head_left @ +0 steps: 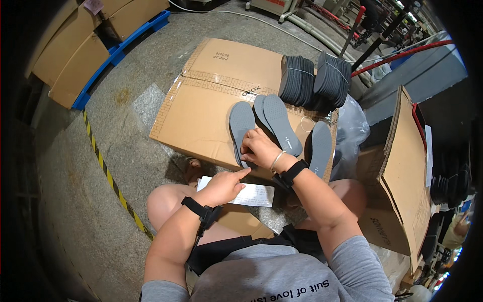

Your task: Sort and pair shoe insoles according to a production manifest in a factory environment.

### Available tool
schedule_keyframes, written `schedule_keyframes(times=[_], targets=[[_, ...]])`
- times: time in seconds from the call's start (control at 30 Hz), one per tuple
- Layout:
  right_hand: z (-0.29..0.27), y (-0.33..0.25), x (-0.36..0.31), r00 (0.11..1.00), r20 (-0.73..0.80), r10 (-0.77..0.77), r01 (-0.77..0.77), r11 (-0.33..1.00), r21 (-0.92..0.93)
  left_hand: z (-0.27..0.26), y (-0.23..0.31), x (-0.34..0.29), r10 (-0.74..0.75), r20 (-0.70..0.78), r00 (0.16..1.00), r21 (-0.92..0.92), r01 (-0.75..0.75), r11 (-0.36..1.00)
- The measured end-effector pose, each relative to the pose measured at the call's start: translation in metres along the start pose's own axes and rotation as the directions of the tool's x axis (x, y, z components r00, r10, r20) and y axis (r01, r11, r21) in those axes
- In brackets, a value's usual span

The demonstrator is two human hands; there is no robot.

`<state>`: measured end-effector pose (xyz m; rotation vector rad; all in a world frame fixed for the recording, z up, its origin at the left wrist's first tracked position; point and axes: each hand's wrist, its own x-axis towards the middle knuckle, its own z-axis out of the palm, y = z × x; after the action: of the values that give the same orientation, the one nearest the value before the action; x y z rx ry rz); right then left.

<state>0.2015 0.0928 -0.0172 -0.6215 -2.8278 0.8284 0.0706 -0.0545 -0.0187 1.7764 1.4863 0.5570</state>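
My right hand (259, 148) bends over the heel of a grey insole (242, 121), its fingertips pinched together. Whatever lies between those fingertips is too small to tell. My left hand (220, 188) grips a white printed sheet (259, 196) above my lap, thumb over the paper. Its index finger stretches toward the heel of the same insole. Just right of that insole, two more grey insoles (282, 123) overlap. Another insole (320, 146) lies by the right edge of the large cardboard box (201, 108) that bears them all.
Two tied stacks of dark insoles (297, 83) stand on the box's far right corner. A thin pale ring (307, 124) lies nearby. At right are clear plastic wrap (352, 123) and an open carton (397, 176). Cartons on a blue pallet (115, 54) stand far left.
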Motion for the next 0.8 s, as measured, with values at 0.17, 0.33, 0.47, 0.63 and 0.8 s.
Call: schedule_keyframes(times=[0.17, 0.33, 0.47, 0.63, 0.8], targets=[[0.008, 0.008, 0.003, 0.986, -0.145, 0.087, -0.081, 0.996, 0.049, -0.004, 0.006, 0.004, -0.047, 0.051, 0.998, -0.017, 0.048, 0.999], [0.011, -0.016, -0.001, 0.958, -0.195, 0.21, -0.223, 0.974, -0.045, -0.001, 0.001, -0.002, -0.024, 0.005, 1.0, -0.02, 0.024, 1.0], [0.009, -0.025, -0.001, 0.92, -0.248, 0.305, -0.315, 0.949, 0.0, -0.004, 0.001, -0.005, 0.02, 0.002, 1.0, -0.157, -0.019, 0.987], [-0.027, -0.013, -0.024, 0.86, -0.47, 0.2, -0.23, 0.973, -0.007, -0.008, -0.003, -0.007, -0.034, 0.044, 0.998, -0.249, 0.044, 0.968], [-0.04, -0.031, -0.056, 0.956, -0.227, 0.186, -0.189, 0.982, 0.007, -0.014, -0.009, -0.006, -0.085, 0.003, 0.996, -0.34, 0.081, 0.937]])
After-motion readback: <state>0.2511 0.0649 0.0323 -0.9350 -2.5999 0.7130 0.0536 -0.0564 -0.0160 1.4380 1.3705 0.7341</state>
